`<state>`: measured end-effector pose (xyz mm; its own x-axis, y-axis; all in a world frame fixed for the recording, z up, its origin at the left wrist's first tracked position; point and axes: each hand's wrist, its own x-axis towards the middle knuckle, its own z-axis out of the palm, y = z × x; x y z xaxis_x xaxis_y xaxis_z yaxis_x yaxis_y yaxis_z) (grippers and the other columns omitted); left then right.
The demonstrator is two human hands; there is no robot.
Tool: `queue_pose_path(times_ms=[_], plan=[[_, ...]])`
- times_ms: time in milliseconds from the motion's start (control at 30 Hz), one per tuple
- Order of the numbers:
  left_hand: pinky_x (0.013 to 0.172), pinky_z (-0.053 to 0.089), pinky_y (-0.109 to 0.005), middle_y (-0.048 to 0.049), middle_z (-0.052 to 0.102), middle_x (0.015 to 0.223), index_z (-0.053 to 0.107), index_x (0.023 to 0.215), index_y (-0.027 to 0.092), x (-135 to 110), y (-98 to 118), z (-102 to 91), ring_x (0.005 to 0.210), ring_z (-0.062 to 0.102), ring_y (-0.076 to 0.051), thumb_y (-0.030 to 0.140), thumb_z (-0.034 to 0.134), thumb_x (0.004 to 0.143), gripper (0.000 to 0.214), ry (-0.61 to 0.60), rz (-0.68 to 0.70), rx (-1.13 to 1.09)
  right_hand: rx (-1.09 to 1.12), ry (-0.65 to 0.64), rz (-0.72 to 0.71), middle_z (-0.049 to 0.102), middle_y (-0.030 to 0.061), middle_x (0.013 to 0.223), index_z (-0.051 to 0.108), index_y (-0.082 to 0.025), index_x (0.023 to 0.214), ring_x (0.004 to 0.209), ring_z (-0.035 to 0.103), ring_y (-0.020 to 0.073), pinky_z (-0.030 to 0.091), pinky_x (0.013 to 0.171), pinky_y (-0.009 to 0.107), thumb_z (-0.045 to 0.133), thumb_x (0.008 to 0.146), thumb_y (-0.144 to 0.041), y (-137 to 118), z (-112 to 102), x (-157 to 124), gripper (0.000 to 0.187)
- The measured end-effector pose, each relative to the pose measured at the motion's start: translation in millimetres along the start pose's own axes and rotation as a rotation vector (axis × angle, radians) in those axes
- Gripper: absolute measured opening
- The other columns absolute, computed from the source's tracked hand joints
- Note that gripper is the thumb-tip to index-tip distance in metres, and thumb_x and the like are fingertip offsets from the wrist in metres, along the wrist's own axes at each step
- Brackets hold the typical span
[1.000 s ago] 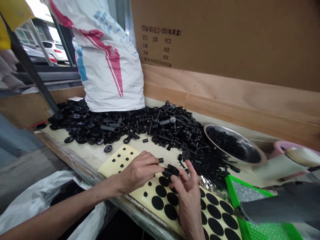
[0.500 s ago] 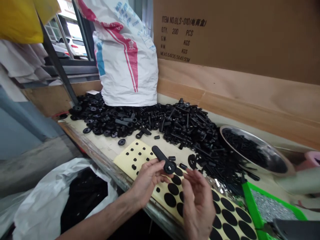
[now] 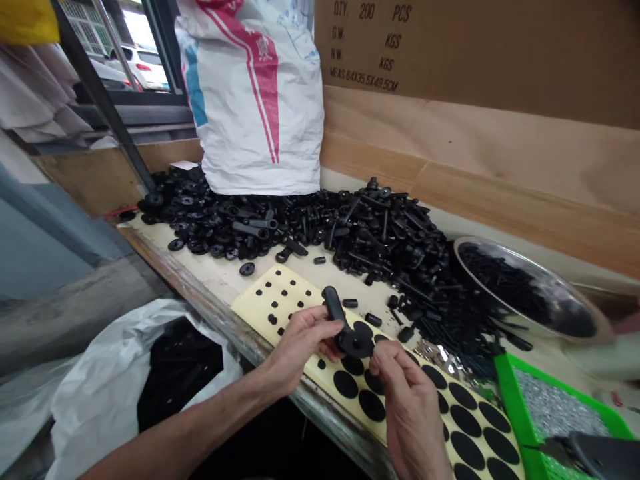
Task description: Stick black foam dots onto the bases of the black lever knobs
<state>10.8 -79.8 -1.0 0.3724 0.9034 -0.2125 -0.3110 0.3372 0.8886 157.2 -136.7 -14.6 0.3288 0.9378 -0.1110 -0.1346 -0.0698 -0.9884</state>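
Observation:
My left hand (image 3: 313, 340) is closed round a black plastic lever (image 3: 334, 308), which points up and away over the bench. At the lever's near end sits a round black disc (image 3: 357, 341) with a small mark in its middle. My right hand (image 3: 413, 393) pinches at the right rim of this disc, thumb and forefinger together; its other fingers are curled in. Under both hands lies a yellow backing sheet (image 3: 250, 303) with small black dots on its left and large black round stickers (image 3: 467, 450) on its right. Short black cylinders (image 3: 373, 319) lie just beyond the hands.
A heap of black plastic parts (image 3: 390, 233) spreads behind the sheet, below a white woven sack (image 3: 260, 120). On the right stand a metal bowl (image 3: 590, 330) of black pieces and a green tray (image 3: 513, 400) of small shiny parts. A white bag (image 3: 95, 393) hangs open at lower left.
My right hand has moved in and closed on the disc at the lever's end. A round cut-out piece seen beyond its fingers is gone from there. The lever has turned more upright.

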Motion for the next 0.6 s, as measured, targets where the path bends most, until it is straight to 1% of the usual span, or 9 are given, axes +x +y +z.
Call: queue_pose_path(times_ms=[167, 333, 600], plan=[[0.054, 0.046, -0.019, -0.0051, 0.066, 0.075, 0.065, 0.085, 0.012, 0, 0, 1.1, 0.060, 0.059, -0.011, 0.031, 0.062, 0.082, 0.020, -0.023, 0.005, -0.011, -0.005, -0.027, 0.022, 0.043, -0.0038, 0.069, 0.055, -0.020, 0.067, 0.070, 0.037, 0.0131, 0.031, 0.065, 0.024, 0.068, 0.080, -0.046, 6, -1, 3, 0.032], [0.055, 0.045, -0.020, -0.0053, 0.066, 0.073, 0.066, 0.084, 0.012, 1, 0, 2.6, 0.060, 0.059, -0.011, 0.031, 0.062, 0.082, 0.019, -0.019, -0.013, -0.002, -0.011, -0.017, 0.017, 0.044, -0.0043, 0.070, 0.055, -0.020, 0.068, 0.071, 0.038, 0.0128, 0.031, 0.067, 0.024, 0.067, 0.081, -0.045, 10, -3, 3, 0.031], [0.056, 0.046, -0.020, -0.0050, 0.067, 0.075, 0.066, 0.086, 0.012, 4, -1, 2.1, 0.060, 0.060, -0.011, 0.032, 0.064, 0.081, 0.021, -0.020, -0.025, -0.002, -0.022, -0.035, 0.030, 0.046, -0.0045, 0.071, 0.056, -0.020, 0.068, 0.071, 0.039, 0.0125, 0.031, 0.067, 0.024, 0.067, 0.082, -0.045, 12, -5, 3, 0.030]])
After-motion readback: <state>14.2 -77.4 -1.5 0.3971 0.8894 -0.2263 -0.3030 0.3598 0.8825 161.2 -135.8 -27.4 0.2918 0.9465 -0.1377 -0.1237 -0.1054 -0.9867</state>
